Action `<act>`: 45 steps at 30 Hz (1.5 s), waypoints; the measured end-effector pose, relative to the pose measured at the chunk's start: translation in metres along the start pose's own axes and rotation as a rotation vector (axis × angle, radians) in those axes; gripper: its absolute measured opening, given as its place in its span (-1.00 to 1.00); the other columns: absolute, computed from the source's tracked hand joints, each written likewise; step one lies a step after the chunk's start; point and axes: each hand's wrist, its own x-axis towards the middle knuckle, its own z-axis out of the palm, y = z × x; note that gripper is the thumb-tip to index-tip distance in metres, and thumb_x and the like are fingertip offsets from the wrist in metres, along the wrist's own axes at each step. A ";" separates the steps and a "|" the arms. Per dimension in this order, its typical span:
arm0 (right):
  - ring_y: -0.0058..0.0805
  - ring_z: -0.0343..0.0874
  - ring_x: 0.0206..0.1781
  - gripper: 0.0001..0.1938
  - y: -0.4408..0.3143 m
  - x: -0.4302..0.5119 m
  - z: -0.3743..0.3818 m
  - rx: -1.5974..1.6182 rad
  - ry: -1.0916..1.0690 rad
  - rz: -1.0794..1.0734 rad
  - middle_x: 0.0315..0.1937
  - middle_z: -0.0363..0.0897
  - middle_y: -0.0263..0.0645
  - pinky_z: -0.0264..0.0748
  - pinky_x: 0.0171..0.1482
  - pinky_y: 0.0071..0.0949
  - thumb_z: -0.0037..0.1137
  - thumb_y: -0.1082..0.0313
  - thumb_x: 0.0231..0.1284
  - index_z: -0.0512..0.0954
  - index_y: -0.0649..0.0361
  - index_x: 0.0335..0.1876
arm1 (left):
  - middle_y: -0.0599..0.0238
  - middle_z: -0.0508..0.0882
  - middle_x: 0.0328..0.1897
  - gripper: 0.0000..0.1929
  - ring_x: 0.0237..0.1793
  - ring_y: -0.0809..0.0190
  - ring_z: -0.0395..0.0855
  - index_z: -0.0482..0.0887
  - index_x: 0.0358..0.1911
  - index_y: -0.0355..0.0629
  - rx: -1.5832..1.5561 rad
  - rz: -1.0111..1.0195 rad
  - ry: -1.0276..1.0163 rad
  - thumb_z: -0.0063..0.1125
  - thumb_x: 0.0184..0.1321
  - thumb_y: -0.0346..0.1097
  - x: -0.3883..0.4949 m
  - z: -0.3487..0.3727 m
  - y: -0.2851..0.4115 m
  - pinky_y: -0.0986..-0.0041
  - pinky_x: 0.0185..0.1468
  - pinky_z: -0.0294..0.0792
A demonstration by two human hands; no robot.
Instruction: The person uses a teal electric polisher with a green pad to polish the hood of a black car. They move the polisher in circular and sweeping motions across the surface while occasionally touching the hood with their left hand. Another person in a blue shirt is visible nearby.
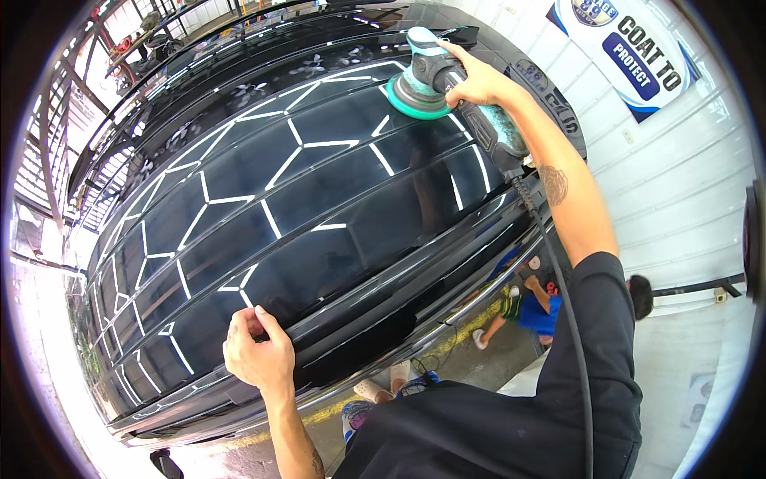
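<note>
My right hand point(479, 81) grips the dark neck of a dual-action polisher point(491, 135), stained pale teal in places. Its round green pad point(419, 105) sits at the glossy black vehicle roof point(287, 197), toward the roof's upper right end. A power cord point(553, 257) leaves the polisher's rear and runs down along my right arm. My left hand point(260, 347) is at the near edge of the roof, lower left, with fingers curled and thumb raised close to them. Its fingertips are partly hidden. White hexagonal light lines reflect across the ribbed roof panel.
Whitish smudges point(248, 94) mark the dark surface beyond the roof's far edge. A metal side rail point(461, 311) runs below the near edge. A person in a blue shirt point(538, 311) is low beside the vehicle. A sign with writing point(634, 60) hangs on the white wall point(676, 179).
</note>
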 end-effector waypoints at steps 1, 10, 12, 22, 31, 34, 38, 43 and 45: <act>-0.23 0.78 0.04 0.24 0.005 0.002 -0.003 0.012 -0.015 0.028 0.16 0.69 0.05 0.68 0.17 -0.29 0.49 0.43 -0.23 0.14 -0.24 0.79 | 0.42 0.69 -0.51 -0.89 -0.47 0.19 0.68 0.70 -0.34 -0.05 0.003 0.003 0.004 0.33 0.34 -0.30 0.000 0.000 0.000 0.28 -0.19 0.43; 0.02 0.71 0.33 0.29 -0.008 -0.063 -0.022 -0.007 -0.033 0.070 0.34 0.67 0.14 0.58 0.41 -0.14 0.58 0.29 -0.32 0.14 -0.36 0.77 | 0.45 0.67 -0.52 -0.85 -0.49 0.17 0.63 0.67 -0.38 0.00 -0.001 0.014 0.000 0.32 0.37 -0.23 0.011 0.008 0.011 0.26 -0.23 0.41; 0.04 0.73 0.30 0.29 -0.029 -0.081 -0.013 0.045 -0.034 0.038 0.34 0.67 0.14 0.60 0.41 -0.14 0.58 0.30 -0.32 0.14 -0.34 0.77 | 0.45 0.67 -0.53 -0.83 -0.49 0.16 0.64 0.67 -0.38 0.00 0.003 0.006 -0.008 0.32 0.37 -0.22 0.017 0.012 0.013 0.24 -0.24 0.41; 0.17 0.81 0.11 0.25 -0.144 -0.127 0.049 0.074 -0.124 -0.051 0.11 0.77 0.24 0.69 0.29 -0.08 0.56 0.39 -0.17 0.08 -0.39 0.77 | 0.34 0.75 -0.51 -0.78 -0.48 0.07 0.74 0.70 -0.36 -0.05 -0.015 0.008 -0.015 0.29 0.42 -0.15 0.033 0.026 0.009 0.17 -0.32 0.47; 0.15 0.67 0.39 0.28 -0.081 -0.126 0.031 0.133 -0.084 0.119 0.41 0.63 0.15 0.58 0.45 -0.09 0.56 0.37 -0.26 0.11 -0.43 0.77 | 0.38 0.75 -0.51 -0.80 -0.46 0.08 0.75 0.70 -0.34 -0.03 -0.004 0.023 -0.031 0.29 0.42 -0.14 0.027 0.022 0.002 0.17 -0.28 0.48; 0.14 0.68 0.39 0.28 -0.044 -0.116 0.013 0.094 -0.026 0.159 0.41 0.62 0.18 0.58 0.44 -0.08 0.54 0.38 -0.28 0.12 -0.44 0.76 | 0.41 0.74 -0.51 -0.81 -0.46 0.11 0.74 0.69 -0.35 -0.02 0.047 -0.016 -0.064 0.30 0.41 -0.16 0.022 0.018 0.001 0.21 -0.26 0.45; 0.08 0.69 0.38 0.28 0.001 -0.090 -0.006 0.071 0.042 0.132 0.35 0.66 0.19 0.58 0.45 -0.15 0.58 0.37 -0.31 0.17 -0.45 0.75 | 0.44 0.72 -0.53 -0.84 -0.45 0.16 0.72 0.68 -0.36 -0.01 0.030 0.036 -0.017 0.32 0.39 -0.21 0.011 0.011 0.003 0.25 -0.25 0.41; -0.05 0.61 0.42 0.26 0.016 -0.052 -0.029 0.044 -0.008 0.122 0.35 0.63 0.06 0.49 0.45 -0.24 0.51 0.43 -0.30 0.19 -0.28 0.77 | 0.46 0.70 -0.54 -0.87 -0.44 0.19 0.71 0.68 -0.36 -0.01 0.032 0.040 0.023 0.33 0.36 -0.27 0.002 0.003 0.010 0.25 -0.24 0.40; -0.05 0.61 0.42 0.26 0.007 -0.045 -0.027 0.025 -0.031 0.105 0.36 0.62 0.07 0.48 0.46 -0.25 0.51 0.43 -0.31 0.18 -0.25 0.77 | 0.47 0.70 -0.53 -0.88 -0.45 0.18 0.71 0.69 -0.36 0.00 0.021 0.057 0.037 0.34 0.34 -0.27 -0.001 0.001 0.014 0.25 -0.24 0.40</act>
